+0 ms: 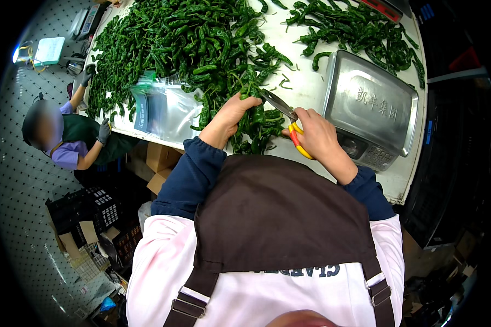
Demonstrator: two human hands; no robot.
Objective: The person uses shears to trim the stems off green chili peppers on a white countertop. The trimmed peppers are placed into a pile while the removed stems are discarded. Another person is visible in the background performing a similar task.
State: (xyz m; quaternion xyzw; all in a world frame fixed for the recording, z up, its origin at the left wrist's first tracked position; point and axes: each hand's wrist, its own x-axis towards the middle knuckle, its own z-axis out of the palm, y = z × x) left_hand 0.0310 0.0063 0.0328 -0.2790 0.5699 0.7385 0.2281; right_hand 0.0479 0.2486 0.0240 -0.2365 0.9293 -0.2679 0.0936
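Note:
My left hand (234, 114) pinches a green pepper (245, 88) at the near edge of a large pile of long green peppers (188, 36). In my right hand (317, 133) is a pair of scissors (281, 104) with red and yellow handles. Their blades point to the left, with the tips close to my left thumb and the pepper. Whether the blades touch a stem is too fine to tell. Several cut stems (285, 81) lie on the white tabletop (307, 88) beyond the scissors. More peppers (255, 137) lie below my hands, near the table edge.
Clear plastic bags (167, 110) lie left of my left hand. A weighing scale with a metal pan (368, 100) stands at the right, before a second heap of peppers (360, 30). Across the left corner, a gloved co-worker (71, 131) reaches to the pile. Cardboard boxes (161, 159) sit below the table.

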